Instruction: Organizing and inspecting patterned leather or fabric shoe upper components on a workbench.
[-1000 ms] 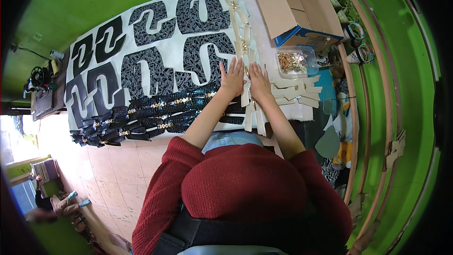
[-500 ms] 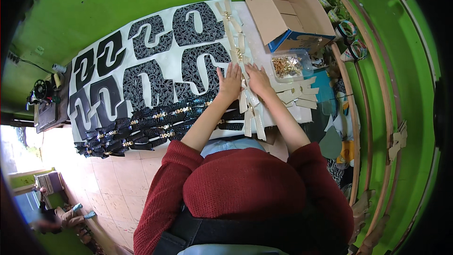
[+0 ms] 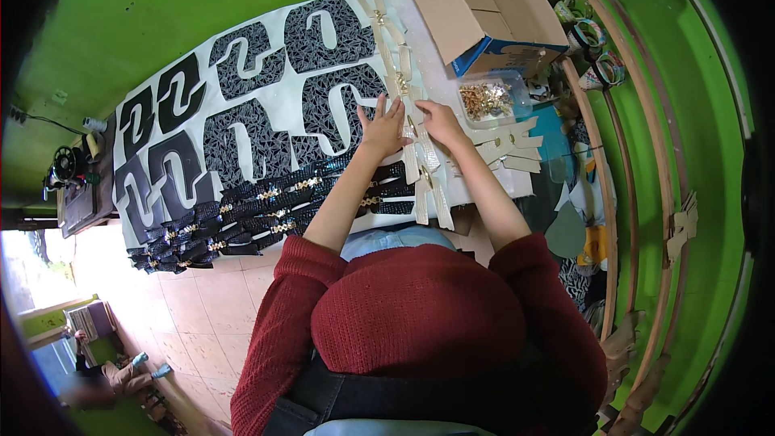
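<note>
A row of cream strap pieces (image 3: 425,190) with gold metal ornaments runs from the far edge of the table to the near edge. My left hand (image 3: 383,129) lies flat along its left side, fingers spread, touching the straps and the black patterned sheet (image 3: 343,85). On the other side of the row, my right hand (image 3: 441,123) has its fingers bent and drawn together at a strap's edge. Whatever is between those fingertips is too hidden to make out. More cream straps (image 3: 513,145) lie loose right of my right hand.
A clear tray (image 3: 492,101) of gold ornaments stands beside an open cardboard box (image 3: 488,8). Black patterned cut-outs (image 3: 249,56) and black straps with gold ornaments (image 3: 242,222) cover the left. A wooden rail (image 3: 597,161) borders the right; a sewing machine (image 3: 69,165) stands far left.
My right hand's fingers were stretched out along the straps and are now bent together. My left hand's fingers have spread wider, and it has shifted slightly left. The whole view has tilted a little.
</note>
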`<move>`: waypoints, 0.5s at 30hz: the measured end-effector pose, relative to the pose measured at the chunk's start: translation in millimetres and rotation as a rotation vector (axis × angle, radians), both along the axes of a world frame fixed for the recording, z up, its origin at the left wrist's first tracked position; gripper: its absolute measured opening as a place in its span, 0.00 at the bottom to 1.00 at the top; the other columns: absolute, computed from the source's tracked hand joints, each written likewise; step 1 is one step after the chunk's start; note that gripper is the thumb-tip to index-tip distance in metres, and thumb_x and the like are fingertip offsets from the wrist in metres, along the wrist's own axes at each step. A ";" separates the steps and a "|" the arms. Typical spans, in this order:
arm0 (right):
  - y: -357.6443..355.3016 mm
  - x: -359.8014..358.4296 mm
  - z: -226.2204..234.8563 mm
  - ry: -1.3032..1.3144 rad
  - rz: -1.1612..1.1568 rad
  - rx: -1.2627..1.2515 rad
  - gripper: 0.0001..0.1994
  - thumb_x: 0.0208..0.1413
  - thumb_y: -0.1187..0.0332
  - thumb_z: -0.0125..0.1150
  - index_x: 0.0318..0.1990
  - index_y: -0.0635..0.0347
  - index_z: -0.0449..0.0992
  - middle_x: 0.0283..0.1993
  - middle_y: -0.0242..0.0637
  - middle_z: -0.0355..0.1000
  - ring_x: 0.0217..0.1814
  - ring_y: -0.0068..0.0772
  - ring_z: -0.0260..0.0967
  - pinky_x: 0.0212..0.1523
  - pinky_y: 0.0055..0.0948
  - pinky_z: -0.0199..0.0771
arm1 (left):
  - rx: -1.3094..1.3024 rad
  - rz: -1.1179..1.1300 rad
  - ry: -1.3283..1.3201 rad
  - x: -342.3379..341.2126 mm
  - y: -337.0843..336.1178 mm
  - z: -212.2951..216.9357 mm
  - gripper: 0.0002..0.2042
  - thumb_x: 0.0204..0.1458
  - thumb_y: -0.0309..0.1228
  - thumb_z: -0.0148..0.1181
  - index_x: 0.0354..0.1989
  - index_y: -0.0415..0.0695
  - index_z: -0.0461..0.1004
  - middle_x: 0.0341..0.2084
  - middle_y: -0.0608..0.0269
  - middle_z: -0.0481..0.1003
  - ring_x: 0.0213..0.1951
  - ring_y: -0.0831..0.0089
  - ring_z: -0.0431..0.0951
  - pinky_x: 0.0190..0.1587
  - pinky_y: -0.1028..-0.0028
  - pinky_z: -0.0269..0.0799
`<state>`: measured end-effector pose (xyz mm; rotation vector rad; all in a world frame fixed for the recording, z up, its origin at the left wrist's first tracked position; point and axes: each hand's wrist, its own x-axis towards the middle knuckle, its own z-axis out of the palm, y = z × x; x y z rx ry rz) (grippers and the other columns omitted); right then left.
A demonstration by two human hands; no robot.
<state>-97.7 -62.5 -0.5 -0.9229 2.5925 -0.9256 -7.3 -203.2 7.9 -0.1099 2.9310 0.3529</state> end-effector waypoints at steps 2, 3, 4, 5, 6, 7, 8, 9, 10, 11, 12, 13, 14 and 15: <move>7.5 15.2 2.7 0.121 -0.097 -0.243 0.13 0.46 0.77 0.49 0.40 0.64 0.74 0.36 0.50 0.73 0.38 0.44 0.73 0.39 0.32 0.71 | 0.037 0.021 0.058 8.7 -0.7 -3.0 0.41 0.41 0.49 0.60 0.63 0.47 0.49 0.64 0.66 0.46 0.66 0.59 0.38 0.56 0.34 0.31; 12.6 25.1 7.3 0.122 -0.089 -0.245 0.13 0.46 0.77 0.49 0.40 0.64 0.74 0.36 0.50 0.73 0.38 0.44 0.73 0.39 0.32 0.71 | 0.124 0.080 0.213 16.0 -0.7 -9.2 0.36 0.40 0.47 0.61 0.59 0.47 0.56 0.62 0.64 0.50 0.66 0.58 0.40 0.55 0.34 0.32; 20.9 33.2 9.9 0.048 -0.139 -0.206 0.12 0.46 0.76 0.51 0.39 0.65 0.74 0.35 0.49 0.73 0.37 0.43 0.73 0.39 0.31 0.71 | 0.212 0.132 0.363 22.8 1.3 -11.0 0.31 0.40 0.44 0.63 0.54 0.47 0.63 0.61 0.62 0.55 0.65 0.57 0.42 0.55 0.34 0.32; 27.2 41.7 12.1 -0.028 -0.188 -0.167 0.11 0.46 0.75 0.54 0.38 0.65 0.74 0.34 0.48 0.73 0.35 0.42 0.73 0.38 0.31 0.71 | 0.211 0.133 0.359 30.5 3.3 -12.9 0.31 0.40 0.44 0.63 0.54 0.47 0.63 0.61 0.62 0.55 0.65 0.57 0.42 0.55 0.34 0.32; 37.9 49.9 9.4 -0.031 -0.203 -0.165 0.11 0.46 0.75 0.54 0.38 0.65 0.74 0.34 0.48 0.73 0.35 0.42 0.73 0.38 0.31 0.71 | 0.251 0.174 0.342 38.0 9.9 -6.0 0.26 0.39 0.43 0.63 0.48 0.48 0.68 0.59 0.61 0.58 0.65 0.55 0.42 0.54 0.33 0.33; 44.1 58.3 6.3 -0.061 -0.222 -0.156 0.11 0.44 0.74 0.56 0.38 0.65 0.74 0.33 0.47 0.73 0.34 0.41 0.72 0.37 0.31 0.71 | 0.286 0.225 0.326 46.6 13.3 -4.4 0.21 0.39 0.42 0.63 0.42 0.48 0.72 0.57 0.59 0.60 0.64 0.54 0.43 0.53 0.33 0.34; 48.2 64.7 3.1 -0.091 -0.241 -0.147 0.11 0.43 0.73 0.59 0.37 0.65 0.74 0.32 0.46 0.73 0.32 0.39 0.72 0.36 0.30 0.71 | 0.317 0.241 0.371 53.3 16.2 -4.8 0.13 0.39 0.41 0.63 0.31 0.48 0.74 0.55 0.58 0.62 0.64 0.51 0.43 0.52 0.33 0.34; 49.6 70.5 1.8 -0.096 -0.242 -0.148 0.11 0.43 0.73 0.59 0.37 0.65 0.74 0.32 0.46 0.73 0.32 0.39 0.72 0.36 0.30 0.71 | 0.315 0.240 0.366 59.5 18.5 -5.2 0.13 0.39 0.41 0.63 0.31 0.48 0.74 0.55 0.58 0.62 0.64 0.51 0.43 0.52 0.33 0.34; 50.3 75.6 0.3 -0.092 -0.261 -0.140 0.11 0.42 0.74 0.61 0.37 0.65 0.73 0.33 0.45 0.73 0.32 0.39 0.72 0.35 0.31 0.71 | 0.310 0.247 0.333 64.7 20.8 -5.6 0.13 0.39 0.41 0.63 0.29 0.47 0.74 0.55 0.58 0.62 0.64 0.50 0.43 0.52 0.32 0.34; 50.7 78.9 -0.9 -0.089 -0.280 -0.133 0.12 0.41 0.74 0.62 0.37 0.65 0.73 0.33 0.44 0.73 0.32 0.39 0.72 0.35 0.31 0.71 | 0.306 0.252 0.300 67.6 22.4 -5.9 0.12 0.39 0.41 0.63 0.28 0.47 0.74 0.55 0.58 0.62 0.64 0.49 0.43 0.52 0.31 0.34; 50.4 80.5 -3.5 -0.067 -0.288 -0.154 0.13 0.40 0.74 0.63 0.37 0.64 0.73 0.35 0.44 0.72 0.32 0.39 0.71 0.35 0.32 0.70 | 0.315 0.236 0.319 69.2 23.5 -7.6 0.11 0.40 0.41 0.63 0.25 0.47 0.73 0.56 0.57 0.61 0.63 0.46 0.43 0.51 0.30 0.34; 50.8 80.5 -5.6 -0.071 -0.291 -0.154 0.13 0.40 0.74 0.63 0.37 0.64 0.73 0.35 0.44 0.72 0.32 0.39 0.71 0.35 0.32 0.70 | 0.314 0.233 0.315 69.8 24.6 -9.3 0.11 0.40 0.41 0.63 0.25 0.47 0.73 0.56 0.57 0.61 0.63 0.46 0.43 0.51 0.30 0.34; 50.8 80.1 -7.6 -0.057 -0.296 -0.163 0.13 0.39 0.75 0.63 0.37 0.64 0.73 0.33 0.43 0.72 0.30 0.36 0.70 0.34 0.30 0.70 | 0.313 0.228 0.337 69.7 25.8 -10.9 0.11 0.40 0.41 0.63 0.24 0.47 0.73 0.56 0.57 0.61 0.63 0.45 0.43 0.50 0.30 0.35; 49.4 80.2 -7.7 -0.044 -0.300 -0.173 0.13 0.38 0.76 0.63 0.36 0.65 0.73 0.32 0.42 0.72 0.29 0.33 0.70 0.33 0.28 0.70 | 0.312 0.224 0.359 69.5 26.1 -12.5 0.11 0.40 0.41 0.62 0.24 0.47 0.73 0.56 0.57 0.60 0.63 0.45 0.43 0.50 0.30 0.35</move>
